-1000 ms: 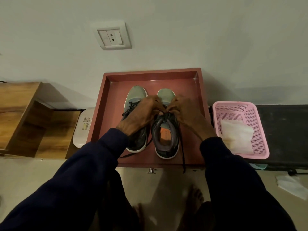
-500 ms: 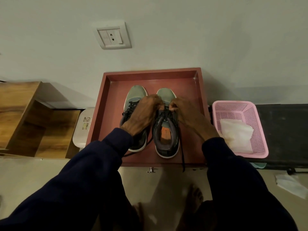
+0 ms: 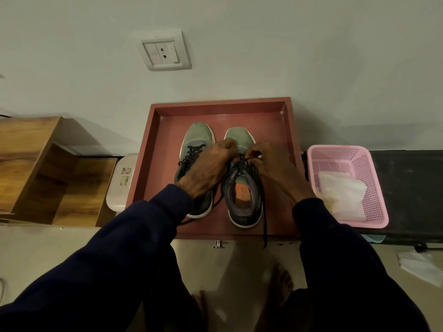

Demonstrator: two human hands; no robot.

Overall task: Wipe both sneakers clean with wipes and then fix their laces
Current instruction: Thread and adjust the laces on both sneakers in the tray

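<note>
1. While the sneakers (image 3: pixel 197 136) stand paired in the tray (image 3: pixel 165 144), laces (image 3: pixel 264 212) of the right-side one are pinched by the left hand (image 3: pixel 208 167) and right hand (image 3: pixel 273 168), fingers curled.
2. Wipes (image 3: pixel 342 195) are seen in the basket (image 3: pixel 370 188) alongside.

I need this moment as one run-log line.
phase: lacing | left hand: holds laces | right hand: holds laces | right sneaker: in tray | lace end: over tray edge

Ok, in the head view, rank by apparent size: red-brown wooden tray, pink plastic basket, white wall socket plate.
1. Red-brown wooden tray
2. Pink plastic basket
3. White wall socket plate, though it is farther away
</note>
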